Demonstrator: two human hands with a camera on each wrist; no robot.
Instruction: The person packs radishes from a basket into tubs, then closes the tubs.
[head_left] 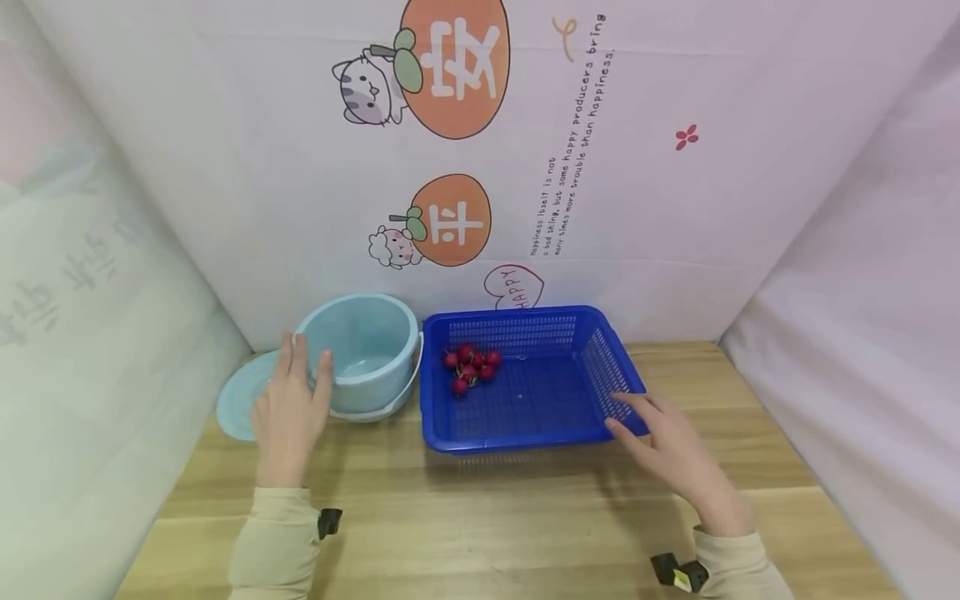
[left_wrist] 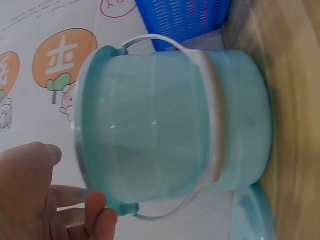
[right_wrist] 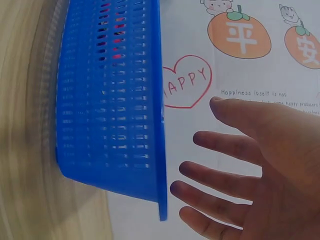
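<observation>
At the left edge of a light blue bucket [head_left: 375, 387], my left hand [head_left: 292, 408] hovers with fingers extended and holds nothing. In the left wrist view its fingertips overlap the bucket's rim [left_wrist: 85, 125]; whether they touch it, I cannot tell. The bucket stands upright, its white handle [left_wrist: 214, 115] hanging down over the near side. My right hand [head_left: 671, 442] is by the right end of a blue plastic basket [head_left: 525, 444]. In the right wrist view its fingers are spread, apart from the basket's rim [right_wrist: 161, 125]. Several small red radishes [head_left: 467, 372] lie in the basket's left part.
A light blue round lid [head_left: 238, 400] lies on the wooden table [head_left: 465, 533] left of the bucket, partly hidden. Bucket and basket stand side by side against the printed white cloth [head_left: 637, 275] at the back. Cloth walls also rise on both sides.
</observation>
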